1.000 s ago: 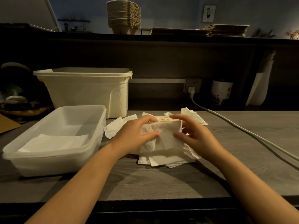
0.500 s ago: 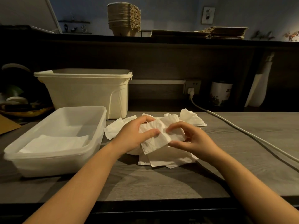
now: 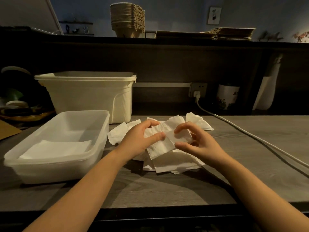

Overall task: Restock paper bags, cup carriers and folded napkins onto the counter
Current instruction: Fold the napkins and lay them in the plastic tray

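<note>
One napkin [image 3: 160,148] held up for folding, gripped by left hand [image 3: 137,141], thumb on top; right hand [image 3: 200,146] curled at its edge, hold unclear; beneath, loose pile [image 3: 177,163] on tabletop [image 3: 150,186], uncountable; left, one clear tub [image 3: 50,173] taking folded napkins [image 3: 55,149]; behind, one cream bin [image 3: 87,97]; farthest, one cup-carrier stack [image 3: 127,20], one paper-bag pile [image 3: 232,33] on upper ledge [image 3: 184,41].
</note>
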### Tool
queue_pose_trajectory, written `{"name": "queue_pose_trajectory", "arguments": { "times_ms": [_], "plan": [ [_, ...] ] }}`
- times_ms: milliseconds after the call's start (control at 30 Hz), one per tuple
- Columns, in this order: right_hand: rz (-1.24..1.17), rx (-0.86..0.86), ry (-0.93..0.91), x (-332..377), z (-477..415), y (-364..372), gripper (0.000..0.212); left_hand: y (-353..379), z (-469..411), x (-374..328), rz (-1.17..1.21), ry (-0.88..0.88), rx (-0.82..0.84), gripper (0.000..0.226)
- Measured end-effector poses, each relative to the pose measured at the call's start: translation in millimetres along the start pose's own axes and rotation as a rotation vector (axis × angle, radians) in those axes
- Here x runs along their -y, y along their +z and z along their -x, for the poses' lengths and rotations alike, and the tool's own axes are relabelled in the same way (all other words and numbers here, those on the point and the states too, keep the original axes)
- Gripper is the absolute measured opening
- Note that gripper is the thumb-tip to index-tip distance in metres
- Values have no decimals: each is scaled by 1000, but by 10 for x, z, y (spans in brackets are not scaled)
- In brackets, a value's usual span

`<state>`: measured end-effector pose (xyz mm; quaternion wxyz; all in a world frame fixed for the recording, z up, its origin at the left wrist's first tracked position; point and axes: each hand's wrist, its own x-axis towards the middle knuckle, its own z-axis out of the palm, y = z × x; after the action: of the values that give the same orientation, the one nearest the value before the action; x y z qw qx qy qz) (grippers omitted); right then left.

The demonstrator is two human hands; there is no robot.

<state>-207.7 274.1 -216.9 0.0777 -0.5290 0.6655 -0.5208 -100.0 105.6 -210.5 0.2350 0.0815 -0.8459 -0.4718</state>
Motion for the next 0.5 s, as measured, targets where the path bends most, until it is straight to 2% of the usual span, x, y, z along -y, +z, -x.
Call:
{"name": "queue_pose_trajectory", "arguments": {
  "times_ms": [200, 367, 500],
  "plan": [
    [79, 6, 20, -23, -12, 32, 41, 10, -12, 32, 20, -33, -13, 26],
    [90, -69, -10, -64, -33, 18, 22, 25, -11, 22, 43, -28, 2, 23],
    [152, -108, -19, -83, -45, 12, 10, 26, -8, 34, 34, -25, 19, 31]
  ]
}}
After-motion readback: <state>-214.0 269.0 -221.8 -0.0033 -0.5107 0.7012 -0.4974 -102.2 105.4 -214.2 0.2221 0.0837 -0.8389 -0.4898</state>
